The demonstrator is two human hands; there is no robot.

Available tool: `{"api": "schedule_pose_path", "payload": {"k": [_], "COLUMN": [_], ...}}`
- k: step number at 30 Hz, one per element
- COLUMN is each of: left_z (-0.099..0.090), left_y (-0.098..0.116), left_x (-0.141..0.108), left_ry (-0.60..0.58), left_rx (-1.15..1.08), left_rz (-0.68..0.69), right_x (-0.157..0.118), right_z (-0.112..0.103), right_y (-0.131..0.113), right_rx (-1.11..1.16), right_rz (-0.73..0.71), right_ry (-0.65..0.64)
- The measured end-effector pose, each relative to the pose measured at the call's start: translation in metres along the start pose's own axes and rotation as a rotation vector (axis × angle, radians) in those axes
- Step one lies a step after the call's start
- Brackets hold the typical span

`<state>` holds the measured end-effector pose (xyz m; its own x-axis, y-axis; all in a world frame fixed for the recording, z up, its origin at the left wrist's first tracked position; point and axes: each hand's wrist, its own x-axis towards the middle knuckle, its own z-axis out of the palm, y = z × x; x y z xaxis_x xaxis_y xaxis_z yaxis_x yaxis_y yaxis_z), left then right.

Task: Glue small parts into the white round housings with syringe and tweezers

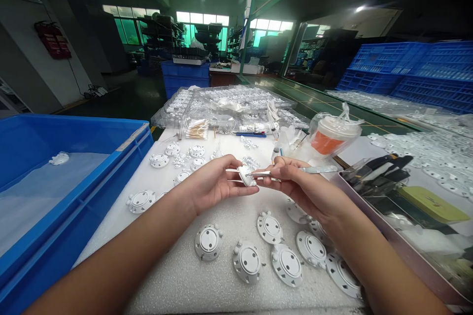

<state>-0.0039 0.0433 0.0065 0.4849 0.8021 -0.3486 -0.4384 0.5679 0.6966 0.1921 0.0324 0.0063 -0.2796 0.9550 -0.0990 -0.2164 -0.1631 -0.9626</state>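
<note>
Pinched between the thumb and fingers of my left hand is a small white round part, held tilted above the foam sheet. My right hand grips a slim tool with a pale handle and a thin metal end, whose tip meets the face of the part. Several white discs with dark dots, such as one disc, lie on the white foam sheet below and beside my hands. Small loose white pieces are just behind the held part.
A blue bin stands at the left. Cotton swabs, a blue pen and a bagged cup are at the back. A tool box is at the right. Clear trays of white parts lie beyond.
</note>
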Motion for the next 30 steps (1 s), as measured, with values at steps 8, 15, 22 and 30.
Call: {"api": "schedule_pose_path", "payload": {"k": [8, 15, 22, 30], "left_z": [0.0037, 0.004, 0.0028, 0.0026], "left_y": [0.001, 0.0008, 0.0005, -0.0004], "left_x": [-0.0001, -0.0021, -0.0008, 0.0022], "left_ry": [0.015, 0.004, 0.003, 0.135], "left_rx": [0.008, 0.001, -0.036, -0.152], "left_rz": [0.003, 0.005, 0.005, 0.133], "right_x": [0.0007, 0.0022, 0.0031, -0.0016], "right_z": [0.0015, -0.0012, -0.0042, 0.0004], "right_y": [-0.0027, 0.0006, 0.0028, 0.0011], "right_rx": [-0.025, -0.024, -0.022, -0.132], "right_rz": [0.022, 0.03, 0.002, -0.298], "right_ry": [0.002, 0.0, -0.011, 0.05]}}
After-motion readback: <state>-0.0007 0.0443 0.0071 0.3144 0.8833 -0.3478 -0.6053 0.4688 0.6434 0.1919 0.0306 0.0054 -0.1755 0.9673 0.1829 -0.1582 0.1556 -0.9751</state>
